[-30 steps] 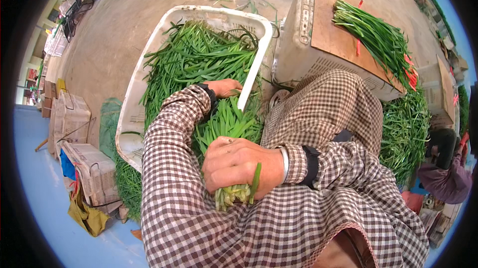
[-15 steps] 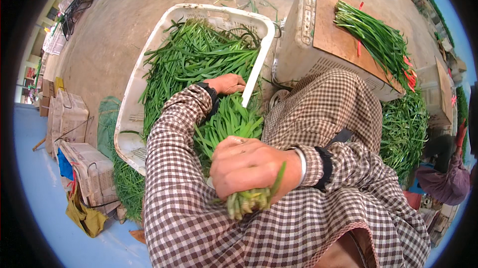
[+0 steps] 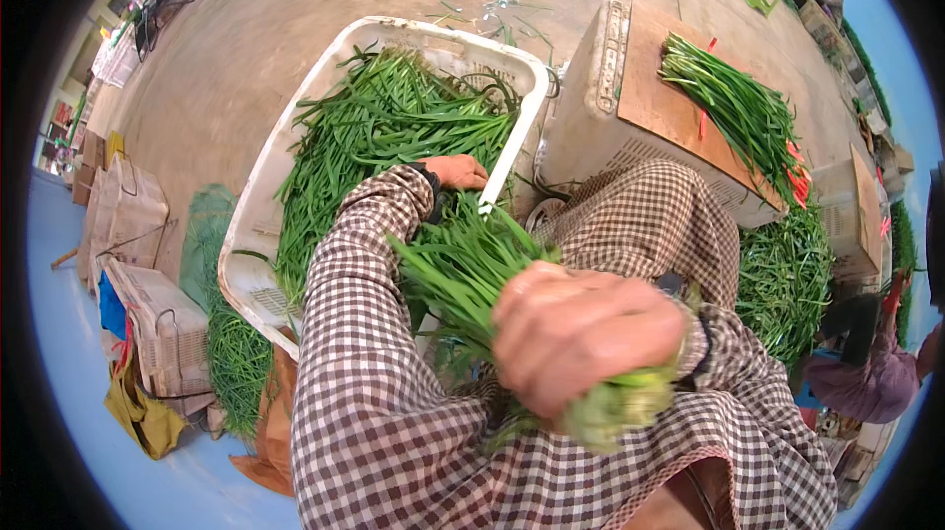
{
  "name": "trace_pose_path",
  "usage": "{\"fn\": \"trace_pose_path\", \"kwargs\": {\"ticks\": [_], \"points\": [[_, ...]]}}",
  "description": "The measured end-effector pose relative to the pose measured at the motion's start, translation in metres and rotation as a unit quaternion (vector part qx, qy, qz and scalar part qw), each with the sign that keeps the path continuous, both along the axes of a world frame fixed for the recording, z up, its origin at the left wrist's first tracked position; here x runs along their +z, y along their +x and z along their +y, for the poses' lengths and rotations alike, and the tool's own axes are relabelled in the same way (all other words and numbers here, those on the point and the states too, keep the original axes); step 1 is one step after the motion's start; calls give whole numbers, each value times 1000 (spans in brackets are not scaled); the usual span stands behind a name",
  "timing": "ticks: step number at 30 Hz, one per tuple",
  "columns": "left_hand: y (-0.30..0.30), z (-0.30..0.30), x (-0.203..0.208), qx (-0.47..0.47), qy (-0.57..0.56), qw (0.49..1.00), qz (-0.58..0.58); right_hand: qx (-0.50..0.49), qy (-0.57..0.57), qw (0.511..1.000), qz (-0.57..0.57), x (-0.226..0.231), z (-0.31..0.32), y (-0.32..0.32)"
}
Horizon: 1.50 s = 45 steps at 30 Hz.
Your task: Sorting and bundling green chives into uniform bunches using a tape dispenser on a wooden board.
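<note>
My right hand [image 3: 591,333] is closed round a bunch of garlic chives [image 3: 458,274], held low over my lap. Its leaf tips point up and left, and the blurred pale stem ends stick out below my fist. My left hand [image 3: 458,172] lies at the inner right side of a white plastic basket [image 3: 236,274], beside its rim. Those fingers are bent and pressed together, and what they hold, if anything, is hidden. Loose garlic chives [image 3: 384,126] fill much of the basket.
At the right, a board [image 3: 645,77] on an upturned crate [image 3: 581,107] carries a tied chive bundle [image 3: 728,92] with red ties. More loose greens [image 3: 787,274] lie beside my knee. Crates [image 3: 172,338] and a green net sack [image 3: 205,235] stand at the left. A person [image 3: 856,382] sits far right.
My right hand has moved right and slightly up with the bunch, which now leans more to the left. My left hand stays by the basket rim. The view has shifted slightly.
</note>
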<state>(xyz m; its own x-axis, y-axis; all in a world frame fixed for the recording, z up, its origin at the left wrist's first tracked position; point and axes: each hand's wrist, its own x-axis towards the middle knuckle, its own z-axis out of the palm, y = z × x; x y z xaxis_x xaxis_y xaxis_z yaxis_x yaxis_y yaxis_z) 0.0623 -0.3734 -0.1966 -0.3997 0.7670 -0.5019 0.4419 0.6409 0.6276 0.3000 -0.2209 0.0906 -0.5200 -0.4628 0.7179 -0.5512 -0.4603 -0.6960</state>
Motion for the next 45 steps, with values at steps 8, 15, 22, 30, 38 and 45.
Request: {"fn": "trace_pose_path", "kwargs": {"ticks": [8,15,22,30,38,45], "points": [[12,-8,6,4,29,1000,-7,-35,-154,985,-71,34,119,-2],[70,-39,51,-36,-3,974,225,-307,-156,921,-183,79,310,59],[113,-110,80,161,60,964,203,-441,-60,859,-252,54,425,106],[98,-96,140,231,67,945,223,-763,178,617,-67,39,403,93],[112,147,313,90,396,914,15,-715,148,677,-90,49,384,88],[140,373,332,-94,486,845,203,-672,80,722,-142,66,381,59]]}}
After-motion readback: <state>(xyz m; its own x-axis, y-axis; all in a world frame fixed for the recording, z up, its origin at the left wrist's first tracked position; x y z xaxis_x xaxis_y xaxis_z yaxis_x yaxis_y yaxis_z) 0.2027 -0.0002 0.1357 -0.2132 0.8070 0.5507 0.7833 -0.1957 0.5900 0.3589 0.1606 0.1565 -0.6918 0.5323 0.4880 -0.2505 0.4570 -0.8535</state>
